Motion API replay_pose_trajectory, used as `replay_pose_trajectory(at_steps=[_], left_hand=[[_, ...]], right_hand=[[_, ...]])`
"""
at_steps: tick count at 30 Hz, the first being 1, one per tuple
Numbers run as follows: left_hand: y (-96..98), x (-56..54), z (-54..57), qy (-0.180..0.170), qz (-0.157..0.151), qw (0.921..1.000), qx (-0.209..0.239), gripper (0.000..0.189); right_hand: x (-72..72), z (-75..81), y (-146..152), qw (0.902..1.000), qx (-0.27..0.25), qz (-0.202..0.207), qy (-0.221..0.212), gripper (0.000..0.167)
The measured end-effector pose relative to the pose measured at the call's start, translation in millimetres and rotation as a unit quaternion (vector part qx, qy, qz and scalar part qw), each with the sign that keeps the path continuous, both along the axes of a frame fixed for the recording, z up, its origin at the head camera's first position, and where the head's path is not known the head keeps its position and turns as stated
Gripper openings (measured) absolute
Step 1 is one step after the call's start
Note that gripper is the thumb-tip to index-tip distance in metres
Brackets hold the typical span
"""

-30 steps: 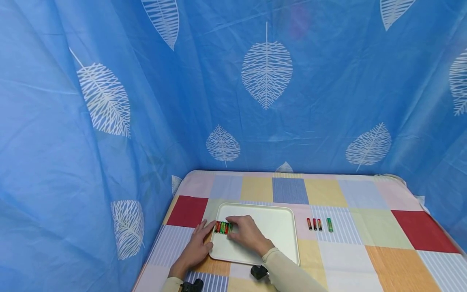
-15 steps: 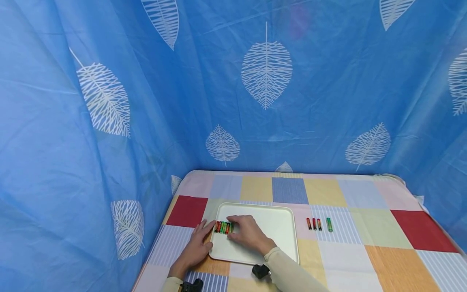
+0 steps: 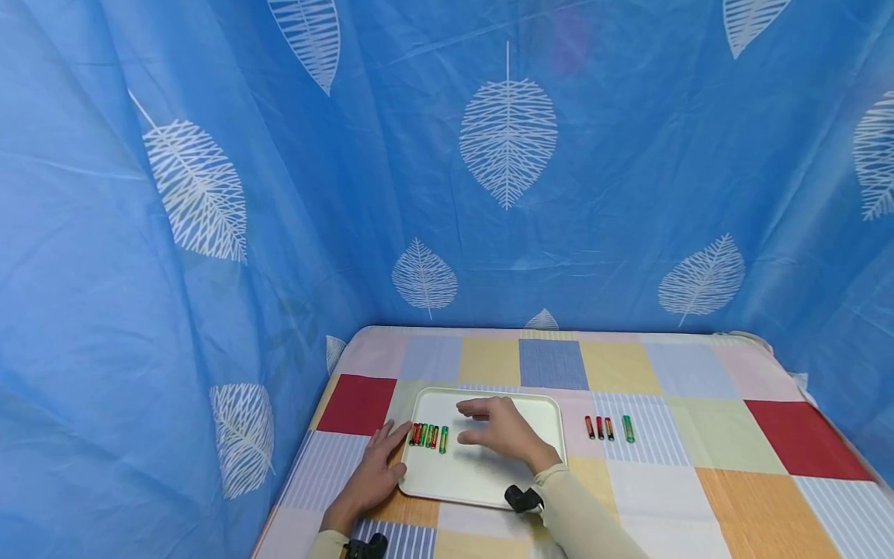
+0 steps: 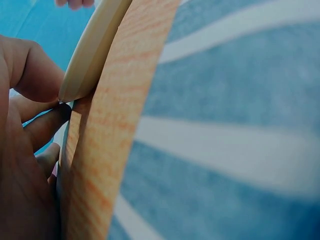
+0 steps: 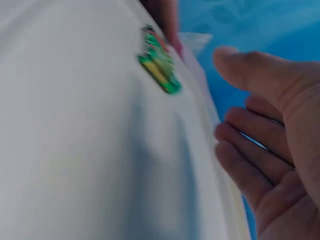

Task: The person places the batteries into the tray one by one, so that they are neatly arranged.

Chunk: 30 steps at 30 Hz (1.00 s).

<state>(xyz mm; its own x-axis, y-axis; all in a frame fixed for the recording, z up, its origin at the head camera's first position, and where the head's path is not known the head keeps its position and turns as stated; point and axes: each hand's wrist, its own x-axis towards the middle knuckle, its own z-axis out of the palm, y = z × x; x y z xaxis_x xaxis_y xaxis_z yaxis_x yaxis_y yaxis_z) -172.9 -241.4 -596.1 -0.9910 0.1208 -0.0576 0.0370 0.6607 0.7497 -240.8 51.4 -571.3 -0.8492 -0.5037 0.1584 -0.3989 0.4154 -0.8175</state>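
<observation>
A cream tray [image 3: 475, 481] lies on the table with a row of several red and green batteries [image 3: 424, 435] near its left side. A green battery [image 3: 444, 439] sits at the row's right end, slightly apart from the others. My left hand [image 3: 370, 473] rests at the tray's left edge, fingers extended. In the left wrist view its thumb touches the tray's rim [image 4: 92, 55]. Over the tray, right of the row, my right hand [image 3: 501, 427] is held with fingers spread from the thumb and nothing between them. The right wrist view is blurred, with green batteries [image 5: 160, 70] beyond that hand.
To the right of the tray, three red-and-black batteries [image 3: 599, 428] and a larger green battery [image 3: 628, 429] lie on the patchwork tablecloth [image 3: 663, 497]. A blue curtain [image 3: 594, 178] with white leaves hangs behind the table and along its left side.
My right hand has let go of the green battery at the row's right end and moved up and right. That battery now shows fully. The left hand has stayed in place.
</observation>
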Motion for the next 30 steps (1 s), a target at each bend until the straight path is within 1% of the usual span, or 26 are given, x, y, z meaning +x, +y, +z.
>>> replay_pose_trajectory(at_steps=[3,6,9,14,18,25,30], left_hand=[[-0.6,0.1,-0.7,-0.001,0.002,1.0,0.004,0.077],[-1.0,-0.8,-1.5,0.001,0.001,1.0,-0.001,0.078],[-1.6,-2.0,-2.4,0.01,-0.005,0.9999,-0.002,0.078],[-2.0,-2.4,-2.4,0.01,-0.006,0.9999,-0.001,0.078],[-2.0,-2.2,-2.2,0.006,-0.005,1.0,-0.002,0.077],[-1.1,-3.1,-1.8,0.007,-0.005,1.0,-0.004,0.078],[-0.3,-2.6,-2.0,0.004,-0.004,1.0,-0.004,0.078]], right_hand=[[-2.1,6.3,15,0.9997,-0.011,0.013,-0.019,0.058],[-3.2,11.9,28,0.9992,-0.014,0.018,-0.032,0.059],[-3.9,17.0,41,0.9987,-0.018,0.019,-0.043,0.06],[-4.4,25.5,64,0.9985,-0.02,0.015,-0.05,0.056],[-4.0,32.7,83,0.9988,-0.013,0.008,-0.047,0.052],[-1.9,41.2,120,0.9979,-0.019,0.004,-0.062,0.055],[-0.2,45.6,146,0.9976,-0.031,-0.001,-0.062,0.053]])
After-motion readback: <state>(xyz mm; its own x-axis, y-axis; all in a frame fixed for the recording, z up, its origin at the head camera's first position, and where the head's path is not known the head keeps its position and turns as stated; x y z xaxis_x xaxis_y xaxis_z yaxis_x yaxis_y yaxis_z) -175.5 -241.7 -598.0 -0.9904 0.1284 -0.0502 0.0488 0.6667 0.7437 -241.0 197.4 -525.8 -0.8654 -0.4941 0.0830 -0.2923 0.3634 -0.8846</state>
